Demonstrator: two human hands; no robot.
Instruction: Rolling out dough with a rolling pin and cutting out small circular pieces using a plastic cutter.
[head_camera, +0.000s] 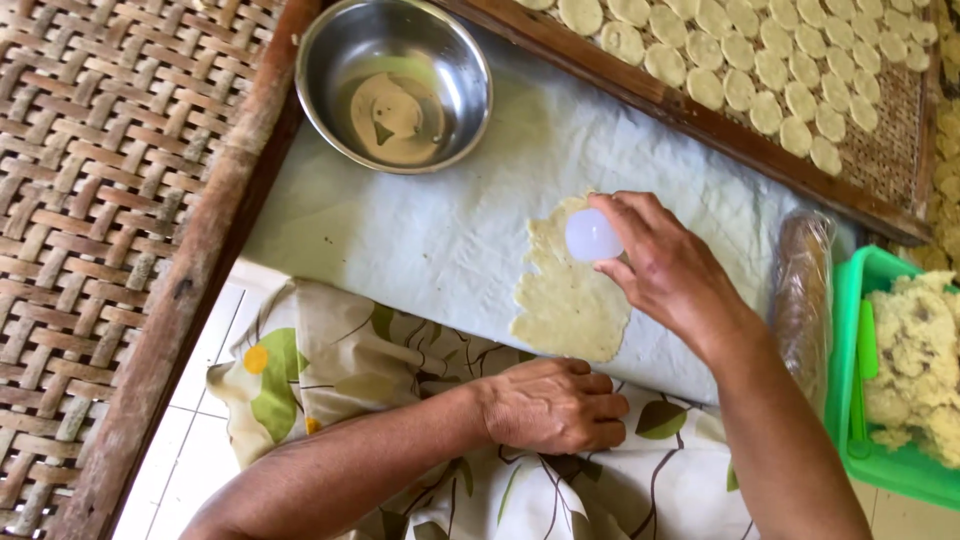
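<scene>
Now, right hand fingers grasping round cutter on dough sheet, left hand clenched.

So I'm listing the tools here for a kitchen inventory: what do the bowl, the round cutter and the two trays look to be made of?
Bowl: metal, likely stainless steel; shiny and mirror-like.
Round cutter in the right hand: seemingly translucent white plastic; it glows milky.
Trays: woven strips, probably bamboo, in dark wooden frames; matte and worn.
</scene>
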